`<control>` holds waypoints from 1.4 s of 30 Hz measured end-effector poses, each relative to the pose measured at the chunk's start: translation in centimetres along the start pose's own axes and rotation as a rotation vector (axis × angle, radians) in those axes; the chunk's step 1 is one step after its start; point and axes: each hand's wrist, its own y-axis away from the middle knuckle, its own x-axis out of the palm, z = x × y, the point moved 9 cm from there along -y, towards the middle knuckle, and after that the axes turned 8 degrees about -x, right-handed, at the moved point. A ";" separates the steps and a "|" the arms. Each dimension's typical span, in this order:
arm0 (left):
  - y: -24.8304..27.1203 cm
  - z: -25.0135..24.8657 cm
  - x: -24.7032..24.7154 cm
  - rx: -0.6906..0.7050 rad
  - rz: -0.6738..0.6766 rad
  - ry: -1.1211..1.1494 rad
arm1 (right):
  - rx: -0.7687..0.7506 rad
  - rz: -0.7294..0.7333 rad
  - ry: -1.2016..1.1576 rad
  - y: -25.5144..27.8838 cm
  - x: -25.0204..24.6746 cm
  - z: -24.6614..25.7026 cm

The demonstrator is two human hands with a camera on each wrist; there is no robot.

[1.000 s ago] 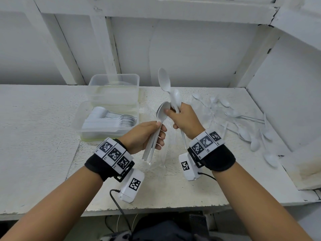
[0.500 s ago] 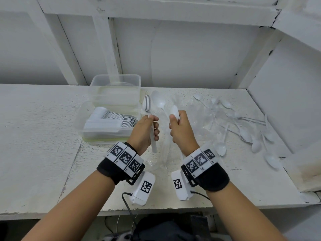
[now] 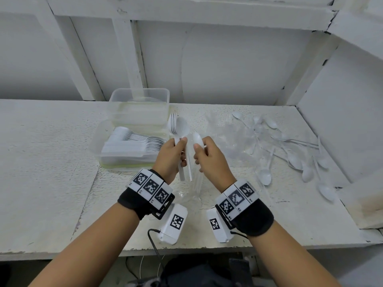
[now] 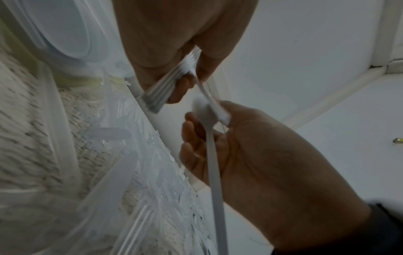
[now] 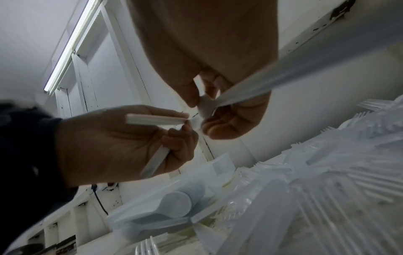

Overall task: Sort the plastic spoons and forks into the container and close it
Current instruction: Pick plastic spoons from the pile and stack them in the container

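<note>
Head view: looks from above, forward and down over both forearms onto the white table [image 3: 51,162]; the back wall and the container [image 3: 132,141] lie ahead
Left wrist view: sits close under the left hand [image 4: 165,43], looking along it; the right hand [image 4: 250,155] fills the lower right
Right wrist view: close, low, tilted upward past the right hand [image 5: 218,51] toward the wall; the left hand [image 5: 122,141] enters from the left
Shared: both hands with the white cutlery between them; the container's edge
</note>
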 end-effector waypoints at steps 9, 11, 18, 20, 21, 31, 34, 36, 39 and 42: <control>0.4 0.0 0.2 0.083 0.013 -0.200 | -0.116 -0.191 -0.047 -1.6 -2.9 2.2; 0.5 -0.1 0.4 0.096 0.026 -0.209 | -0.084 -0.169 -0.025 -1.9 -2.4 1.9; 0.6 0.0 0.5 0.102 0.039 -0.218 | 0.053 -0.227 -0.057 -1.7 -1.6 0.0; 0.6 0.3 0.4 0.087 0.038 -0.227 | 0.061 -0.273 -0.098 -1.5 -2.0 -0.1; 0.7 0.4 0.4 0.083 0.044 -0.233 | 0.068 -0.285 -0.111 -1.4 -2.2 -0.3; 0.7 0.8 0.5 -0.032 0.078 -0.214 | 0.035 -0.196 -0.075 -2.3 -3.2 0.3; 0.7 1.1 0.7 -0.080 0.085 -0.194 | 0.001 -0.180 -0.115 -2.0 -2.9 0.6; 0.9 1.5 1.1 -0.123 0.123 -0.166 | -0.003 -0.196 -0.135 -1.8 -2.7 0.4; 1.3 2.2 1.5 -0.211 0.162 -0.110 | 0.015 -0.217 -0.167 -1.7 -2.5 -0.1; 1.5 2.0 1.5 -0.197 0.156 -0.130 | 0.027 -0.225 -0.170 -1.7 -2.4 -0.4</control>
